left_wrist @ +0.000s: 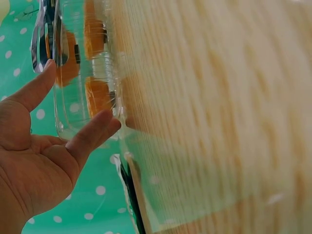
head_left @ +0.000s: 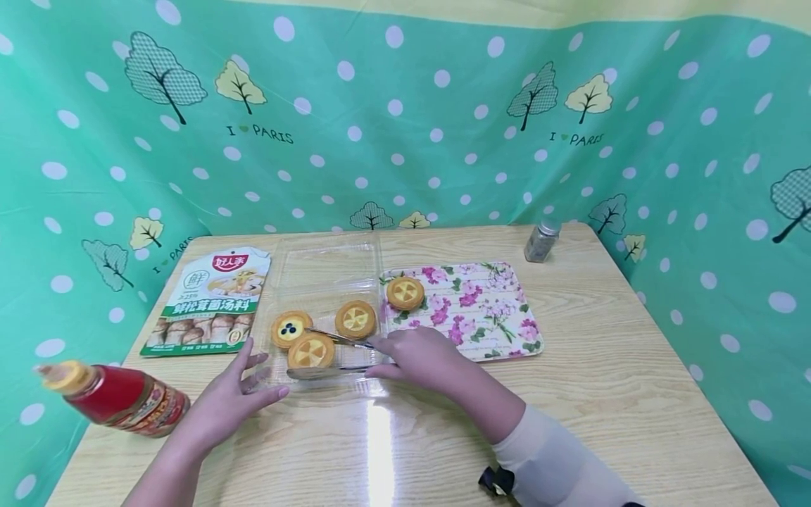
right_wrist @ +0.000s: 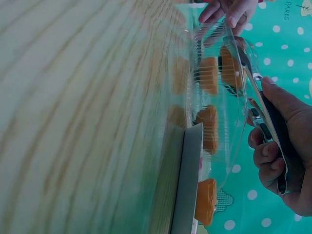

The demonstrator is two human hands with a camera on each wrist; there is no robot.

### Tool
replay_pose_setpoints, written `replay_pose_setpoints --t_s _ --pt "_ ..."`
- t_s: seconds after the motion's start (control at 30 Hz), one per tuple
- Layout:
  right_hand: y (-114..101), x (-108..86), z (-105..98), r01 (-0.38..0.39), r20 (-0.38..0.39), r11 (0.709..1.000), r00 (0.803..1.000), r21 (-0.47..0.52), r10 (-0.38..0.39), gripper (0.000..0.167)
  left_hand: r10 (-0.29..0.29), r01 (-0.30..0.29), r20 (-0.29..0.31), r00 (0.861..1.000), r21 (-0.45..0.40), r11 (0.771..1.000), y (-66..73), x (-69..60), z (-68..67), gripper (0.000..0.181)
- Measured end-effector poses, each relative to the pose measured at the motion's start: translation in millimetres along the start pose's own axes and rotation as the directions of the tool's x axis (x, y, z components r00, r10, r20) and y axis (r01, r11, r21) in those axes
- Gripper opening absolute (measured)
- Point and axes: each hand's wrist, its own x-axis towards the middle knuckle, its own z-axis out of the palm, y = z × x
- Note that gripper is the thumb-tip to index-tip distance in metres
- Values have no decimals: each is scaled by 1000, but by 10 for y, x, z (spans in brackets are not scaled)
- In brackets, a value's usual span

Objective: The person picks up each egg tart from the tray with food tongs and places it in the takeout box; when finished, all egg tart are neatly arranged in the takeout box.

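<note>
One custard tart [head_left: 405, 293] on the floral tray [head_left: 472, 320], three at the clear hinged container [head_left: 319, 299]

Work with the tarts looks part-way. One sits by itself at the tray's left edge; a berry-topped tart [head_left: 291, 329] and a wedge-patterned tart [head_left: 355, 320] rest in the container's base, its lid lying open. The front tart [head_left: 311, 350] is between the arms of the metal tongs [head_left: 336, 370], and the wrist views suggest it is raised above the other two. It has yet to be released, though whether it is being lifted or set down cannot be told from this moment.

The right hand [head_left: 421, 355] has its thumb and fingers curled round the tongs, pinching them; it is to the right of the front tart, near the container's front right corner. The left hand [head_left: 237, 394], fingers and thumb spread, stands at the container's left front corner, just left of that tart; whether its fingertips touch the plastic is hard to tell. The front tart therefore lies between the two hands, reached only by the tongs
</note>
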Motion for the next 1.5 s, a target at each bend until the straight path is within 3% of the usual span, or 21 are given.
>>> replay_pose_setpoints --t_s 0.47,0.77,1.13,1.5 --pt "-86 126 2 36 -27 998 999 -57 -37 62 14 -14 -2 1000 -17 1000 -1 6 -1 120" --pt "-128 203 44 35 -3 996 999 -86 -36 65 23 -23 -6 1000 -1 1000 -6 0 -2 120" --pt "-220 266 5 30 30 997 999 -72 -28 68 14 -14 -5 1000 23 1000 6 -3 -2 122" --pt "-191 261 -5 9 6 999 1000 -37 -9 71 23 -23 -13 1000 24 999 14 -7 1 123"
